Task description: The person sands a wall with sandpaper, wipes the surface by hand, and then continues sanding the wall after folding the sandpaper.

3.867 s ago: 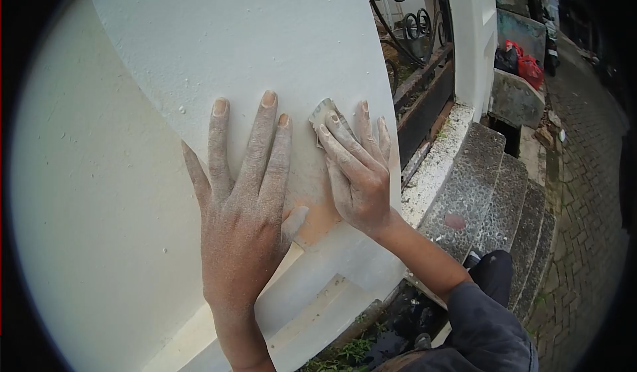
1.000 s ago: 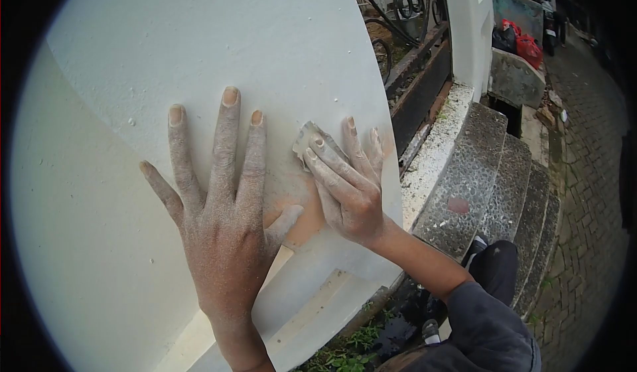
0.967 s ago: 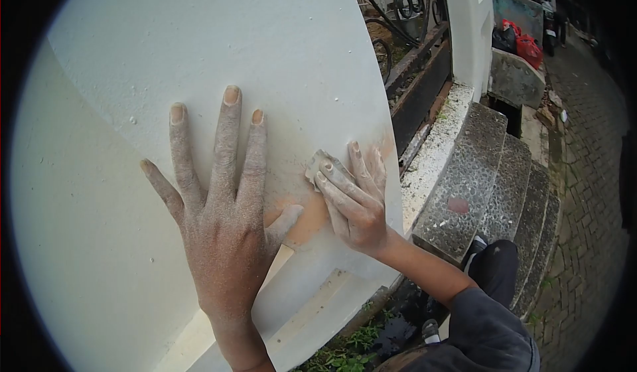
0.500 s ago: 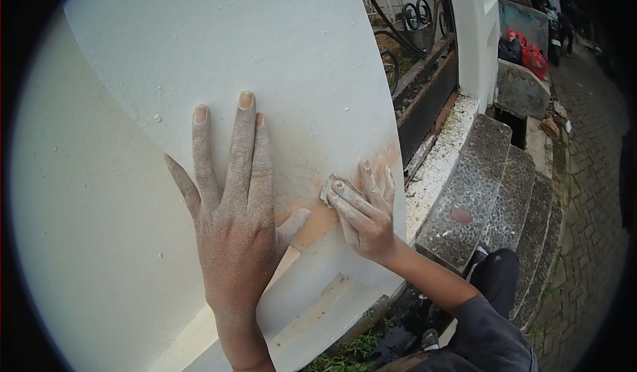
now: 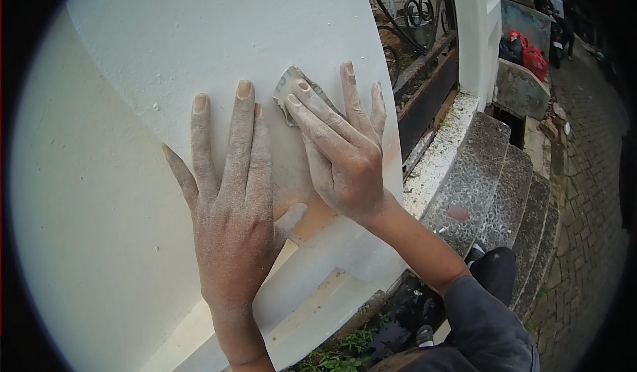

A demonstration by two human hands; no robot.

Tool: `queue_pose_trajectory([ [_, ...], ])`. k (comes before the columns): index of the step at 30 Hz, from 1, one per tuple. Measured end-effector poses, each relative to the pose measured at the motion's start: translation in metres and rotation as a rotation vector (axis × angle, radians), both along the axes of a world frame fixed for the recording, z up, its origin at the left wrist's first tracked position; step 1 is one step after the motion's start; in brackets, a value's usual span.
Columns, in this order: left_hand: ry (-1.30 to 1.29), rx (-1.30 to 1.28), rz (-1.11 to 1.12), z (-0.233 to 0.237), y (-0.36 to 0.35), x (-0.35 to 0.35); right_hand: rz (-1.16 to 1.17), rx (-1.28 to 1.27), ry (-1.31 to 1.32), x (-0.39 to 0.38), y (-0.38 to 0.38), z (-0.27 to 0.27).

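Observation:
My left hand point(image 5: 233, 206), coated in pale dust, lies flat against the white wall point(image 5: 265, 27) with its fingers spread. To the right of it, my right hand point(image 5: 345, 146) presses a worn piece of sandpaper point(image 5: 285, 92) to the wall under its fingers. The sandpaper is folded or crumpled, with a pale printed back showing; its rubbing face is hidden against the wall. Between and below the hands, a scuffed orange-brown patch point(image 5: 312, 221) shows through the white paint.
A black wrought-iron gate point(image 5: 424, 73) stands right of the wall. Stone steps point(image 5: 464, 186) descend beside it to a paved lane point(image 5: 590, 193). Red and black plastic bags point(image 5: 534, 61) sit farther up. Green weeds point(image 5: 345, 352) grow at the wall's foot.
My right hand has slid up the wall and slightly left with the sandpaper, away from the orange-brown patch. My left hand has stayed nearly in place.

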State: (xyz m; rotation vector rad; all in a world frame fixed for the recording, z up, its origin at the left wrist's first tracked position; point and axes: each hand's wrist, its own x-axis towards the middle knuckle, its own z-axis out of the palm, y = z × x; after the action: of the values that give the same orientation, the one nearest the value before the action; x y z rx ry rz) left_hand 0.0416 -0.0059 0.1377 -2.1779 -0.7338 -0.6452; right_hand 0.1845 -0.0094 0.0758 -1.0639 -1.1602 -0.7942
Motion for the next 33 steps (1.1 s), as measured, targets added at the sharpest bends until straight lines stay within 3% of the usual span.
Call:
queue_pose_trajectory([
  [6,0.057,0.088,0.072,0.004,-0.001,-0.002,0.055,-0.257,-0.003,-0.008,-0.013,-0.125],
  [10,0.011,-0.004,0.014,0.002,-0.001,-0.001,-0.039,-0.062,-0.014,0.004,-0.006,-0.02],
  [13,0.056,0.076,0.066,0.002,0.001,-0.002,0.072,-0.082,0.002,-0.003,-0.001,-0.033],
  [16,0.052,0.07,0.09,0.003,-0.002,-0.001,0.094,-0.249,-0.043,-0.013,-0.011,-0.127],
  [22,-0.007,-0.016,-0.001,0.001,0.0,-0.001,0.042,-0.03,-0.019,-0.005,-0.001,-0.01],
  [23,-0.001,-0.015,0.005,0.001,0.0,-0.001,0.06,-0.051,-0.01,-0.008,0.0,-0.016],
  [26,0.025,0.023,0.036,0.002,0.0,-0.003,0.067,-0.222,-0.022,-0.017,-0.009,-0.108],
  [29,0.041,0.056,0.064,0.003,-0.001,-0.003,0.032,-0.198,-0.047,-0.006,-0.01,-0.112],
  [32,0.013,0.013,0.021,0.002,0.0,0.0,-0.051,-0.061,-0.012,0.002,-0.004,-0.013],
  [33,0.015,0.024,0.015,0.002,0.001,-0.001,-0.022,-0.068,-0.009,0.003,-0.004,-0.017],
])
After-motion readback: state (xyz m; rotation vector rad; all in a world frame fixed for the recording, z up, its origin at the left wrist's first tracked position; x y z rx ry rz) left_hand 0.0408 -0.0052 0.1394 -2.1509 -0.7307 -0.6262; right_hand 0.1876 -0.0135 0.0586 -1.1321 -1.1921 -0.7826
